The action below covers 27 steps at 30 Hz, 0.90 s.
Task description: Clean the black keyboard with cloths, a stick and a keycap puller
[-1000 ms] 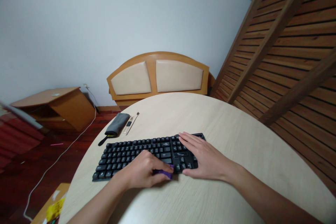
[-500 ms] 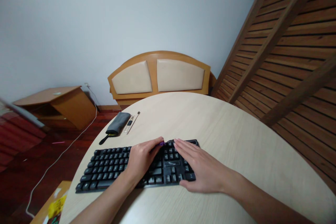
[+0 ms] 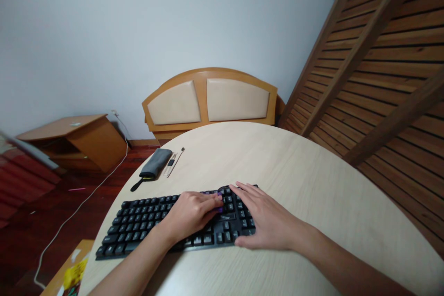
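Observation:
A black keyboard (image 3: 138, 215) lies on the pale round table, slightly slanted. My left hand (image 3: 194, 212) is closed over its right-middle keys, fingers bunched round a small purple thing (image 3: 219, 194). Only bits of that purple thing show beside the fingertips, so its kind is hidden. Across the keyboard's right end spreads my right hand (image 3: 265, 217), fingertips at the back edge and thumb at the front edge, holding it. Part of the number keys is covered by this hand.
A grey pouch (image 3: 157, 163) with a black strap lies at the table's left, beside a thin stick-like brush (image 3: 176, 163) and a small dark-and-clear item (image 3: 170, 163). Beyond the table stand a headboard (image 3: 239, 99), a low wooden cabinet (image 3: 93, 141) and a slatted wooden panel (image 3: 381, 78).
My left hand has moved nearer over the keys with the purple thing. The keyboard has shifted slightly left and turned a little; my right hand's fingers are more spread.

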### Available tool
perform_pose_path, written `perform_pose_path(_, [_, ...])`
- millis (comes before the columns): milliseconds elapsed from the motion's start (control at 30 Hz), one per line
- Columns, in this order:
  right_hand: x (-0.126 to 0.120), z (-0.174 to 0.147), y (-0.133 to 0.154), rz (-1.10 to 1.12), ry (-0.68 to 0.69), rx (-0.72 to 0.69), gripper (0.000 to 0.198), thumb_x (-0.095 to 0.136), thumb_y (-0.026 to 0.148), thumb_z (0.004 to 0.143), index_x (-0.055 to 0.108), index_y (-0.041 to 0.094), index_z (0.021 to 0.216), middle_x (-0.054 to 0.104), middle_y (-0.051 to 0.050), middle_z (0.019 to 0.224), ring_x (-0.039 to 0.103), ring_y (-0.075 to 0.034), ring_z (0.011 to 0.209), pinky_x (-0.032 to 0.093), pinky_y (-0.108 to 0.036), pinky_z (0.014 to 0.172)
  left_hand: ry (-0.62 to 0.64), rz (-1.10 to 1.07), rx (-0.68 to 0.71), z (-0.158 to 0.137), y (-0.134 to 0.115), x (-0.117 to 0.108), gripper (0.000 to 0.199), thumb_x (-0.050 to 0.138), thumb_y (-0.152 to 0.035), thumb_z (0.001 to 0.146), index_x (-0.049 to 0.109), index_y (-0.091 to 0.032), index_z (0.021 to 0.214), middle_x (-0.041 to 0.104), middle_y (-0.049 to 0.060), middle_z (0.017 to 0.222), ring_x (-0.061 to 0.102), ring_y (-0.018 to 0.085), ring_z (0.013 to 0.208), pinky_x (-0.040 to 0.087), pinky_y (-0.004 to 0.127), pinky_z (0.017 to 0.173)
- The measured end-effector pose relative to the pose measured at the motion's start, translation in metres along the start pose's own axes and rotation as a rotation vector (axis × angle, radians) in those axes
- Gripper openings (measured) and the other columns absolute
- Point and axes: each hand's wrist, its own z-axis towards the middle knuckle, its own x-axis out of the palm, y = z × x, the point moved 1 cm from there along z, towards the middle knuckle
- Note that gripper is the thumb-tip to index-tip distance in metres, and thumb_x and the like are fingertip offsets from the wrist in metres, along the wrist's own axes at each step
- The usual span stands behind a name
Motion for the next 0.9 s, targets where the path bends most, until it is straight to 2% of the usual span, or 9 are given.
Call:
perform_pose_path(100, [-0.001,0.001,0.001,0.003,0.013,0.004,0.115,0.078,0.061,0.065,0.034,0.006,0.156,0.034,-0.021,0.161,0.029,-0.036,0.149,0.028,-0.051,0.122,0.064,0.007,0.063,-0.001,-0.003,-0.006,0.020,0.052,-0.022,0.101,0.068,-0.019,0.112,0.078,0.007,0.111,0.077,0.021,0.093,0.063,0.033,0.082])
perform_pose_path(267, [0.001,0.001,0.000,0.006,0.004,-0.013,0.115,0.079,0.058,0.065,0.032,0.006,0.156,0.033,-0.021,0.161,0.029,-0.036,0.149,0.028,-0.051,0.122,0.066,-0.042,0.127,-0.001,-0.008,-0.012,0.019,0.055,-0.025,0.099,0.069,-0.019,0.110,0.080,0.005,0.096,0.078,0.017,0.082,0.062,0.026,0.075])
perform_pose_path(367, [0.003,0.000,-0.001,0.011,-0.019,-0.052,0.111,0.078,0.053,0.067,0.033,0.006,0.156,0.035,-0.020,0.161,0.028,-0.035,0.150,0.027,-0.050,0.123,-0.078,-0.017,0.103,-0.001,-0.003,-0.011,0.020,0.053,-0.021,0.100,0.068,-0.019,0.113,0.080,0.004,0.100,0.078,0.016,0.084,0.063,0.025,0.075])
perform_pose_path(467, [0.006,0.000,0.000,0.020,-0.031,-0.078,0.110,0.078,0.052,0.068,0.032,0.005,0.156,0.036,-0.020,0.160,0.027,-0.034,0.150,0.025,-0.049,0.123,-0.283,0.094,-0.059,-0.001,0.005,-0.005,0.022,0.050,-0.024,0.103,0.066,-0.018,0.116,0.080,0.005,0.104,0.078,0.019,0.085,0.064,0.029,0.075])
perform_pose_path(533, [0.008,0.000,0.001,0.030,-0.033,-0.088,0.111,0.078,0.053,0.068,0.031,0.005,0.156,0.034,-0.021,0.161,0.026,-0.034,0.150,0.024,-0.048,0.124,-0.325,0.118,-0.178,0.001,0.008,0.002,0.023,0.049,-0.030,0.104,0.067,-0.019,0.115,0.080,0.005,0.102,0.079,0.020,0.082,0.065,0.030,0.073])
perform_pose_path(600, [0.009,0.001,0.001,0.039,-0.033,-0.090,0.111,0.078,0.054,0.068,0.030,0.005,0.156,0.033,-0.020,0.161,0.026,-0.033,0.150,0.024,-0.048,0.124,-0.280,0.094,-0.226,0.003,0.007,0.008,0.025,0.049,-0.034,0.104,0.068,-0.020,0.113,0.080,0.003,0.101,0.079,0.020,0.082,0.065,0.030,0.071])
perform_pose_path(700, [0.010,0.002,0.001,0.047,-0.029,-0.078,0.113,0.078,0.056,0.067,0.030,0.007,0.157,0.033,-0.019,0.162,0.027,-0.033,0.150,0.025,-0.048,0.123,-0.172,0.046,-0.207,0.007,0.004,0.012,0.025,0.049,-0.034,0.104,0.067,-0.022,0.116,0.079,0.003,0.107,0.078,0.021,0.089,0.065,0.032,0.076])
perform_pose_path(900, [0.011,0.002,0.000,0.049,-0.040,-0.042,0.115,0.078,0.059,0.065,0.031,0.009,0.157,0.038,-0.018,0.159,0.027,-0.034,0.149,0.028,-0.048,0.121,-0.024,0.034,-0.019,0.005,0.001,0.004,0.023,0.049,-0.028,0.105,0.067,-0.018,0.115,0.078,0.008,0.111,0.076,0.023,0.100,0.064,0.035,0.084])
